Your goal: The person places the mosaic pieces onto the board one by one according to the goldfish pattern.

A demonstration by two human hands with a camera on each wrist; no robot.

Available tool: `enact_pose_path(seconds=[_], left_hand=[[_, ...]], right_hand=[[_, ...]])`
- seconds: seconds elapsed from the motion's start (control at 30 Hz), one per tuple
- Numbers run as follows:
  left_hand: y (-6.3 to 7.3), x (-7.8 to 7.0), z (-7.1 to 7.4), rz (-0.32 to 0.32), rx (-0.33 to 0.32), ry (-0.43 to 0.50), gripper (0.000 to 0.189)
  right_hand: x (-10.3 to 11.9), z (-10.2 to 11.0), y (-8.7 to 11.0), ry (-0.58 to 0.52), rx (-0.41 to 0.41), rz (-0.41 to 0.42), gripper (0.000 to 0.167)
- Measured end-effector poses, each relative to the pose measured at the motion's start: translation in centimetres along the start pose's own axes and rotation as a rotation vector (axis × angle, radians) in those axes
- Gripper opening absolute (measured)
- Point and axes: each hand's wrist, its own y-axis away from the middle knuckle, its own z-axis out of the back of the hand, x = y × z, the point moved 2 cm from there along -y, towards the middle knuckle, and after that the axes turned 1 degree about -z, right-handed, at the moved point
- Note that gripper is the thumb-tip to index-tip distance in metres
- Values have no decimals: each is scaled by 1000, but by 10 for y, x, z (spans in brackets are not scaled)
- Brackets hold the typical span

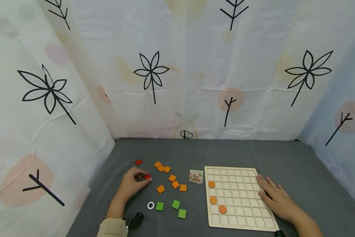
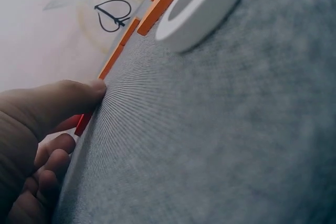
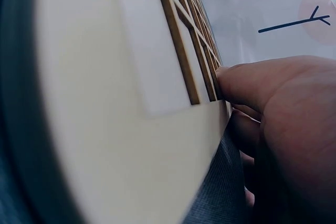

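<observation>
My left hand [image 1: 133, 182] is at the left of the table, with a small red piece [image 1: 147, 176] between its thumb and index finger. In the left wrist view the red piece [image 2: 81, 123] shows low at the table surface, partly hidden by the thumb. Just beyond that hand lies another red piece [image 1: 138, 162]. My right hand [image 1: 273, 195] rests with its fingers extended on the right edge of a pale wooden grid board [image 1: 233, 196]. On the board's left side sit orange discs [image 1: 213, 199].
Several orange squares [image 1: 175, 184] lie between the left hand and the board. Nearer the front are green squares [image 1: 182, 213] and a white ring [image 1: 150, 205]. A small patterned card [image 1: 196, 176] lies left of the board. A printed curtain [image 1: 183, 115] hangs behind the grey table [image 1: 236, 153].
</observation>
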Motion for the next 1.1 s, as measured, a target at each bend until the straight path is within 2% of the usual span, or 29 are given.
enact_pose_path(seconds=[0.17, 0.37, 0.6, 0.93, 1.1], left_hand=[[1, 0, 0, -3, 27, 8, 27], [1, 0, 4, -15, 7, 1, 35], [2, 0, 4, -3, -2, -11, 29], [3, 2, 1, -73, 13, 27, 28], [1, -2, 0, -120, 22, 78, 30]], right_hand=[[0, 0, 0, 7, -7, 8, 65], [0, 0, 0, 2, 1, -6, 65], [-1, -1, 0, -4, 2, -14, 65], [-1, -1, 0, -6, -3, -5, 65], [0, -1, 0, 2, 2, -10, 66]])
